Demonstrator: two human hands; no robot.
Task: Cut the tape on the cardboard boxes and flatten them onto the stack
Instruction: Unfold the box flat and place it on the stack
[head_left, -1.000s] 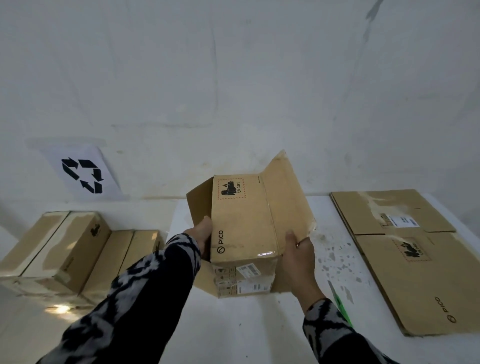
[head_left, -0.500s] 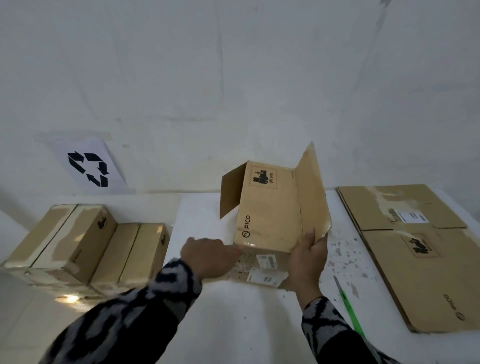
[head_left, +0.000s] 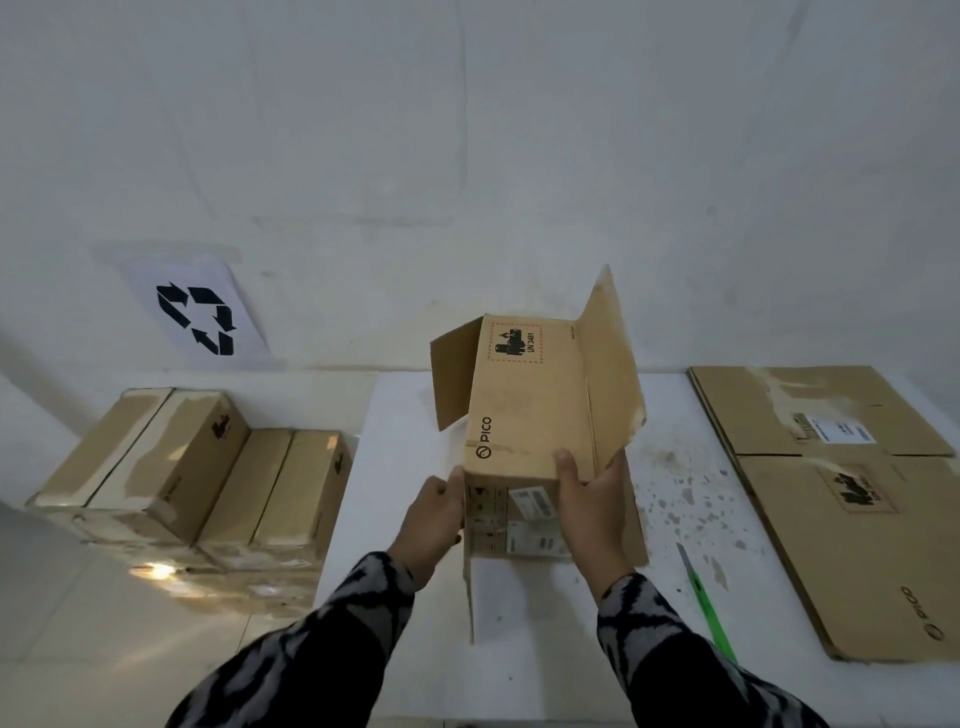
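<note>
1. The opened cardboard box (head_left: 524, 410) stands on the white table (head_left: 405, 467), near the middle of its far edge, with its far flaps standing open and a long flap raised on its right side.
2. The left hand (head_left: 434, 519) holds the box's near left corner, fingers curled against the cardboard.
3. The right hand (head_left: 589, 506) grips the near right corner, thumb on the top face and fingers wrapped around the base of the raised flap.
4. A near flap hangs down toward the table between the two hands, bearing printed labels.
5. A green box cutter (head_left: 706, 605) lies on the table toward its right side, just beside the stack.
6. The stack of flattened boxes (head_left: 852, 499) lies along the table's right edge.
7. Several taped boxes (head_left: 208, 478) are piled off the table's left edge.
8. A recycling sign (head_left: 200, 317) hangs on the wall above that pile.
</note>
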